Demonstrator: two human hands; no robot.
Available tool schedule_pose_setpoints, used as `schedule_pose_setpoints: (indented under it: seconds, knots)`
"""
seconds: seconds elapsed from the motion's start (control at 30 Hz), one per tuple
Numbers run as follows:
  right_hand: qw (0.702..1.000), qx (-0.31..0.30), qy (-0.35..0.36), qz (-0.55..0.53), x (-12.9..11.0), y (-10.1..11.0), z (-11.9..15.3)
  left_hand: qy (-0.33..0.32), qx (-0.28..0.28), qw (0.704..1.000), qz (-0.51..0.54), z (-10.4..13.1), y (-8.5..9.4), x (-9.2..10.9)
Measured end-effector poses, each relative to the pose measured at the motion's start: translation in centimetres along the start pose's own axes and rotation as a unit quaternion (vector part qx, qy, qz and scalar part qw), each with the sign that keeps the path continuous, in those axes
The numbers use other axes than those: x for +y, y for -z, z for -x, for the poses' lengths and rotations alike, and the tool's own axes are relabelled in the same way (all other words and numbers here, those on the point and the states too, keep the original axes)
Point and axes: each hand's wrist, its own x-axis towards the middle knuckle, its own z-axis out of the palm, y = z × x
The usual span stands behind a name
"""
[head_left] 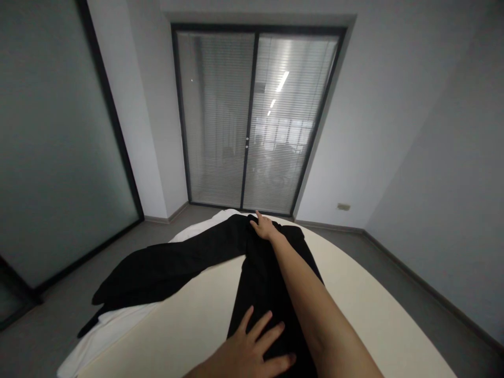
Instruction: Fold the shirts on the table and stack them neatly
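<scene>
A black garment (262,278) lies on a pale round table (346,283). One long part of it runs towards me, and another long part (177,262) stretches to the left; I cannot tell whether it is trousers or a jacket. My left hand (252,346), fingers spread, rests palm down on the near part. Farther off, my right hand (264,227) reaches to the garment's far end, where the two parts meet, and touches it with fingers apart. White cloth (118,328) shows beneath the left-hand part and along the table's left edge.
Beyond the table stands a glazed double door (252,121) with blinds. A frosted glass panel (59,131) in a dark frame is at the left. Grey floor (358,249) surrounds the table, and a wall socket plate (344,207) sits low on the right wall.
</scene>
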Motion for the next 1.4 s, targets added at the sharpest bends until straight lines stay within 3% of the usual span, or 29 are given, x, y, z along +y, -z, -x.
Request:
schedule_pose_setpoints:
  seconds: [0.13,0.37,0.57,0.77,1.03,1.23,1.4]
  knots:
    - [0.999,0.028,-0.035,-0.005,0.3,0.0,-1.0,0.012,-0.011,1.0,0.023,-0.2,0.1,-0.1]
    - [0.989,0.091,-0.112,-0.039,2.8,2.8,-2.5,0.02,-0.03,0.999,0.04,-0.4,0.2,-0.1]
    - [0.988,0.055,-0.135,-0.056,5.4,2.5,-2.0,0.011,-0.031,0.999,0.032,-0.4,0.4,-0.1]
    - [0.986,0.005,-0.157,-0.052,6.7,1.8,-0.4,0.01,-0.044,0.998,0.043,-0.4,0.9,0.0]
    - [0.988,0.047,-0.148,-0.023,7.2,2.4,2.5,0.032,-0.059,0.995,0.079,-0.5,1.0,0.2]
    - [0.991,0.073,-0.112,0.01,7.8,3.0,6.1,0.051,-0.112,0.982,0.146,-1.1,4.1,1.2]
    - [0.995,0.036,-0.083,0.035,9.8,3.0,9.8,0.073,-0.131,0.973,0.173,-1.4,6.3,2.3]
